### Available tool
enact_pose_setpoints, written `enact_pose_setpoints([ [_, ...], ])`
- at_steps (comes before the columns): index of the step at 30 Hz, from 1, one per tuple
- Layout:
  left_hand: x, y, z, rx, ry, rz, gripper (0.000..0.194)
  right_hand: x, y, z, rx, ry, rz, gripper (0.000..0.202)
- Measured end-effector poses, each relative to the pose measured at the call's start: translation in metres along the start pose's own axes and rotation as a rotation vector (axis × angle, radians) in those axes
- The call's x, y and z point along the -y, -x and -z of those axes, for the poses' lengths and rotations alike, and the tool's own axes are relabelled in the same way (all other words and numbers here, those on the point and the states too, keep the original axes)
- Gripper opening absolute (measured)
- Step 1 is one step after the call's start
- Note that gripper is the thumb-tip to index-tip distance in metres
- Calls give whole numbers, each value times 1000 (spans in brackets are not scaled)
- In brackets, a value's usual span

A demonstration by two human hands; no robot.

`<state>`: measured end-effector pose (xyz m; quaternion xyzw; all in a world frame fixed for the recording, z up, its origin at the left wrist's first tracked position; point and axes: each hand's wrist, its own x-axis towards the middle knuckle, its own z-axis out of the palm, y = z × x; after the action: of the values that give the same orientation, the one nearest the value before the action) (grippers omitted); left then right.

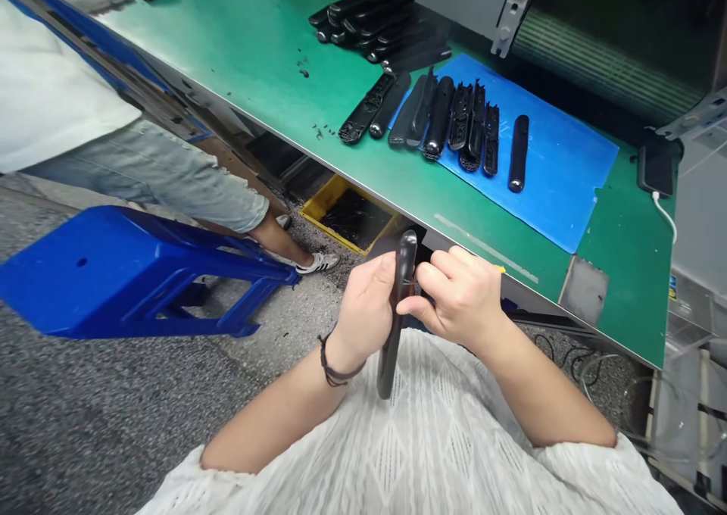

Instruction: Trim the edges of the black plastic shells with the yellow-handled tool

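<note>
The person's left hand (363, 303) was closed around a long, slim, black plastic casing (389, 348) with a glossy, rounded upper end. The casing stood steeply in front of the person's white patterned shirt (432, 424), off the table and near its front edge, its lower end leaning slightly toward the left hand's side. A dark braided wristband (335, 363) circled the left wrist.

The right hand (460, 291) was at the opposite side of the casing, its fingers curled in narrowly and its thumb pointing at the casing's edge. Whether it pinched anything small could not be told.

Beyond the hands, a row of black plastic parts (440, 117) lay across the green tabletop (227, 53) and a flat blue sheet (568, 166); some showed open, ribbed insides. One smooth black piece (518, 155) lay by itself on the sheet, to the right of the row. A heap of similar black pieces (369, 19) lay farther back.

A dark phone (656, 170) with a white cable (667, 216) lay near the table's right end, and a flat grey square plate (584, 289) near the front edge. On the left, a co-worker (170, 174) in light denim shorts stood behind a blue plastic stool (96, 273). A yellow crate (321, 212) sat on the floor below the table.
</note>
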<state>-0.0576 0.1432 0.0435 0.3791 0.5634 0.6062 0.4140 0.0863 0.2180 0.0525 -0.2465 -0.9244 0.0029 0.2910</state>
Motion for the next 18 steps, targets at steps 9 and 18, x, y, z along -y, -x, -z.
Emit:
enact_pose_setpoints([
  [9,1,-10,-5,-62,161,73,58,15,15,-8,61,-82,-35,65],
  [18,6,-15,-3,-110,220,98,61,26,23,-11,86,-103,-28,66],
])
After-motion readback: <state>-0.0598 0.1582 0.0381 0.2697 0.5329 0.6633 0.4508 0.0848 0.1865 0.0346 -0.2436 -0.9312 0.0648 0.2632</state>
